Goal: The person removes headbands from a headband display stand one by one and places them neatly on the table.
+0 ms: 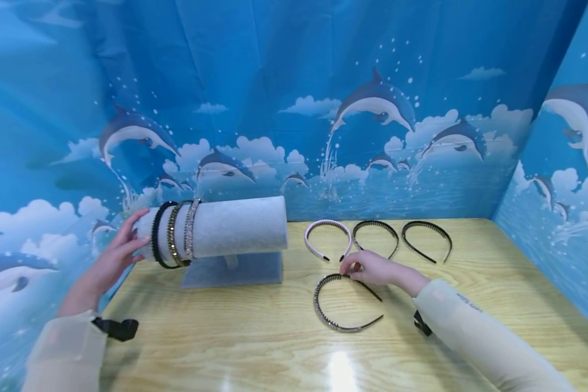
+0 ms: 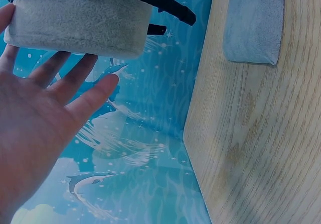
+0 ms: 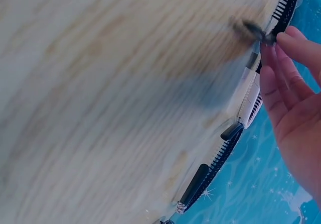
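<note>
My left hand [image 1: 120, 253] is at the left end of a grey plush headband stand [image 1: 240, 226]. In the left wrist view its fingers [image 2: 93, 91] are spread and nearly straight, with fingertips at the roll's edge. Around the roll hang a black toothed headband [image 1: 157, 234], a gold-studded headband [image 1: 172, 231] and a silver sparkly headband [image 1: 189, 228]. With thumb and fingers, my right hand [image 1: 369, 267] pinches a dark headband with sparkling stones [image 1: 323, 316] near its upper part. Its ends point right; in the right wrist view it is blurred.
Behind the right hand lie a pale pink headband [image 1: 311, 234], a dark toothed headband [image 1: 389, 231] and a black headband [image 1: 428, 224] in a row. The stand's grey base [image 1: 255, 272] rests on the wooden table [image 1: 201, 337]. A dolphin-printed curtain [image 1: 274, 136] encloses the back and sides.
</note>
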A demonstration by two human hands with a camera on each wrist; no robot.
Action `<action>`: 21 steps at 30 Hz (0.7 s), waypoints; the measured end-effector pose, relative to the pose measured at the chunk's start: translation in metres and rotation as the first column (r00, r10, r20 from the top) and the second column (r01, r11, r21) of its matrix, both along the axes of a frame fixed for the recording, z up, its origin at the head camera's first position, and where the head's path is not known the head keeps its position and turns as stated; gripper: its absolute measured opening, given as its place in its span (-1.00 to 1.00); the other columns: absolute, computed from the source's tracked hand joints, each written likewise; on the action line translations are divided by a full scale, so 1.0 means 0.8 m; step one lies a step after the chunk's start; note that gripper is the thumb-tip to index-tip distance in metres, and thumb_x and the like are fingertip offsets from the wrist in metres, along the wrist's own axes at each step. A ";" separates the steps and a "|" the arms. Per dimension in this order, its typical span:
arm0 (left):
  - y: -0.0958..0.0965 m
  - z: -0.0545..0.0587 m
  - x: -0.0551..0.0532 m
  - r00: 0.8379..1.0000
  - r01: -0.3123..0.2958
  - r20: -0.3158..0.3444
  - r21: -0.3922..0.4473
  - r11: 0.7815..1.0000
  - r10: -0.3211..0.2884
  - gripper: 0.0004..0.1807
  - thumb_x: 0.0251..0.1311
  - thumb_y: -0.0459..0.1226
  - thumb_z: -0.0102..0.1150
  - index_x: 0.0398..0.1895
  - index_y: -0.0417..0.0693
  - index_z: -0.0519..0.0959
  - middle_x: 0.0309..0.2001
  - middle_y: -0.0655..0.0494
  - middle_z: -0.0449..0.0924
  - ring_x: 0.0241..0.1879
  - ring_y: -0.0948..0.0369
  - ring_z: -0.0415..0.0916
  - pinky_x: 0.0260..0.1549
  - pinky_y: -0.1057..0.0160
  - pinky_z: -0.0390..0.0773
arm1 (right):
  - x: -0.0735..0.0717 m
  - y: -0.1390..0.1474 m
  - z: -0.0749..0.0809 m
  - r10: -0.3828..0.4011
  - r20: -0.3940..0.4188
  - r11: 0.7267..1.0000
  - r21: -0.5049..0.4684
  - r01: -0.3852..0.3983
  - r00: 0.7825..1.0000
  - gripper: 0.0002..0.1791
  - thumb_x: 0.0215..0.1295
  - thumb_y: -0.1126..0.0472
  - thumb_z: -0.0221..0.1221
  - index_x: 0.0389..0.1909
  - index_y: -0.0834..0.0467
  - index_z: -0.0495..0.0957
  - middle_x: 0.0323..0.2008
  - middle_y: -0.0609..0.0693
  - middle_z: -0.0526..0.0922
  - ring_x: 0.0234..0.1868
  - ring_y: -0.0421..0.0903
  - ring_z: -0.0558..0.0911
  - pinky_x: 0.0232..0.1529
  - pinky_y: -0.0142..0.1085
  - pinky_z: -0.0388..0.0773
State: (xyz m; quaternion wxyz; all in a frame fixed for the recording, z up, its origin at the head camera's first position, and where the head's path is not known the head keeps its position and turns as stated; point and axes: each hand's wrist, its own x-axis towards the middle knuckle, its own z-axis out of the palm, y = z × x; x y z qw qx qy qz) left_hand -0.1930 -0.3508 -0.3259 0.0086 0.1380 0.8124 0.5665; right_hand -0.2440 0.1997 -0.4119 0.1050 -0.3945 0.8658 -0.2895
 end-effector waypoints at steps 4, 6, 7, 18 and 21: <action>0.001 0.000 0.001 1.000 0.004 -0.003 0.008 1.000 -0.004 -0.36 0.52 -0.23 -0.18 0.54 0.34 -0.12 0.16 0.41 0.24 0.01 0.42 0.38 -0.16 0.42 0.45 | 0.003 0.003 -0.001 -0.028 0.023 1.000 0.013 0.028 0.999 -0.78 0.14 0.51 0.23 -0.21 0.21 0.64 -0.17 0.01 0.65 -0.21 -0.09 0.64 -0.10 -0.23 0.57; 0.001 0.000 0.001 1.000 0.005 -0.003 0.008 1.000 -0.005 -0.36 0.52 -0.23 -0.18 0.54 0.34 -0.12 0.16 0.41 0.24 0.01 0.43 0.38 -0.16 0.42 0.45 | 0.005 0.005 -0.001 -0.042 0.026 0.999 0.017 0.041 0.999 -0.78 0.15 0.49 0.23 -0.21 0.18 0.64 -0.17 -0.01 0.64 -0.22 -0.10 0.63 -0.11 -0.24 0.56; 0.001 0.000 0.001 1.000 0.006 -0.003 0.008 1.000 -0.006 -0.36 0.52 -0.23 -0.18 0.54 0.34 -0.12 0.16 0.41 0.23 0.01 0.42 0.38 -0.16 0.42 0.45 | 0.006 0.006 -0.001 -0.048 0.025 0.999 0.020 0.048 0.999 -0.78 0.15 0.48 0.24 -0.21 0.17 0.64 -0.17 -0.02 0.64 -0.23 -0.11 0.63 -0.12 -0.24 0.56; 0.001 0.001 0.000 1.000 0.003 0.004 0.009 1.000 -0.003 -0.36 0.52 -0.23 -0.18 0.53 0.37 -0.11 0.15 0.39 0.23 0.00 0.42 0.38 -0.16 0.43 0.45 | 0.015 0.016 -0.002 -0.092 0.051 0.995 0.034 0.090 0.995 -0.75 0.18 0.45 0.23 -0.16 0.14 0.65 -0.14 -0.02 0.63 -0.23 -0.13 0.62 -0.12 -0.23 0.55; 0.001 0.001 0.000 1.000 0.004 0.006 0.011 1.000 -0.004 -0.35 0.52 -0.22 -0.18 0.54 0.35 -0.12 0.14 0.40 0.23 0.00 0.42 0.38 -0.17 0.42 0.45 | 0.015 0.018 -0.002 -0.101 0.095 0.995 0.028 0.099 0.990 -0.74 0.20 0.43 0.22 -0.11 0.16 0.63 -0.15 -0.02 0.62 -0.27 -0.16 0.60 -0.20 -0.29 0.56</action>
